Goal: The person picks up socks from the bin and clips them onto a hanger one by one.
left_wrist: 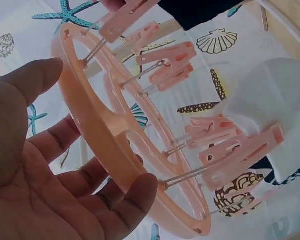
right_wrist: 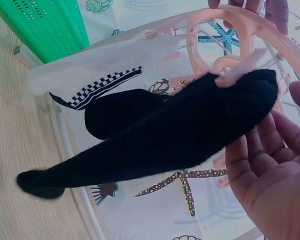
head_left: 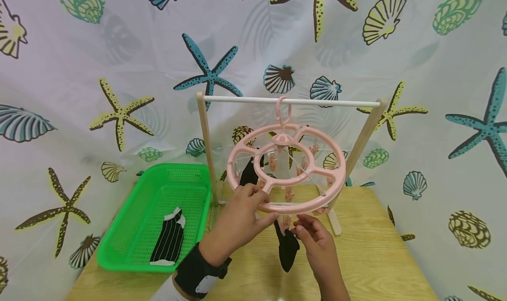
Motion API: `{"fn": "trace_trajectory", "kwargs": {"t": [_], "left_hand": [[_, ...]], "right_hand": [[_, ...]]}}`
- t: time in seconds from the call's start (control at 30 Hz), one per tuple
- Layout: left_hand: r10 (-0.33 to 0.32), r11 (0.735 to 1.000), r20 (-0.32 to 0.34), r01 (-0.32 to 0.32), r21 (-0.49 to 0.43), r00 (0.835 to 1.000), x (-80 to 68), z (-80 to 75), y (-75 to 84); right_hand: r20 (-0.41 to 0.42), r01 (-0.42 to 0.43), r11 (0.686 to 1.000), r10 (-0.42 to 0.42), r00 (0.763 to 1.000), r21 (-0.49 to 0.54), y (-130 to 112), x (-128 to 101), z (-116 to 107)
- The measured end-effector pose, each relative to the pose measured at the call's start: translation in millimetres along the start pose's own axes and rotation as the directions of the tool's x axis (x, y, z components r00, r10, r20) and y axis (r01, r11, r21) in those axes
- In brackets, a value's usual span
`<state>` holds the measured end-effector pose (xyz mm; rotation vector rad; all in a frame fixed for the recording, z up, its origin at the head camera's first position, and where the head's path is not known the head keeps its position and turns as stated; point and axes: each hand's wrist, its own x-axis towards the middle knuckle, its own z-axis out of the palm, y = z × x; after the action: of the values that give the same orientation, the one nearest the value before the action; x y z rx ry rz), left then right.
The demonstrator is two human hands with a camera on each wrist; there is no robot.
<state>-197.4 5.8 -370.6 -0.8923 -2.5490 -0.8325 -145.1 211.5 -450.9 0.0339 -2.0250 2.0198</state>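
A pink round clip hanger (head_left: 302,207) hangs by its hook from the white rod (head_left: 325,102) of a small wooden rack. My left hand (head_left: 253,206) grips the ring's near rim, thumb on one side and fingers on the other (left_wrist: 115,200). A black sock (head_left: 287,250) dangles from a clip at the front of the ring. My right hand (head_left: 303,230) holds the sock's cuff just under that clip; in the right wrist view the sock (right_wrist: 165,145) lies across my fingers (right_wrist: 270,165). A second black sock (head_left: 249,171) hangs at the ring's far left.
A green mesh basket (head_left: 119,230) sits on the left of the wooden table (head_left: 376,248) with a black-and-white striped sock (head_left: 170,239) in it. The rack's legs stand behind the hanger. A seashell-print curtain closes off the back and sides.
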Motion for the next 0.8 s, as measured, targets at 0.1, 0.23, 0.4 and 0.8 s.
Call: {"fn": "trace_trajectory", "kwargs": {"t": [0.1,0.23,0.4,0.8], "left_hand": [[0.004,1.000,-0.022,-0.004,-0.008,1.000,0.3,-1.1,-4.5],[0.003,1.000,-0.045,-0.004,-0.010,0.999,-0.4,-2.3,-11.0],[0.027,1.000,-0.061,-0.027,0.013,0.998,-2.1,-4.4,-19.1],[0.063,0.998,-0.056,-0.062,0.026,0.996,-0.3,-11.0,-28.3]], "right_hand": [[-0.050,0.003,1.000,-0.004,0.999,-0.022,1,-1,-1],[-0.138,0.011,0.999,-0.015,0.990,-0.033,2,-4,-2],[-0.284,0.012,0.998,0.006,0.959,0.061,0,-6,-5],[-0.207,0.086,0.996,-0.082,0.975,0.013,-11,11,-18]]}}
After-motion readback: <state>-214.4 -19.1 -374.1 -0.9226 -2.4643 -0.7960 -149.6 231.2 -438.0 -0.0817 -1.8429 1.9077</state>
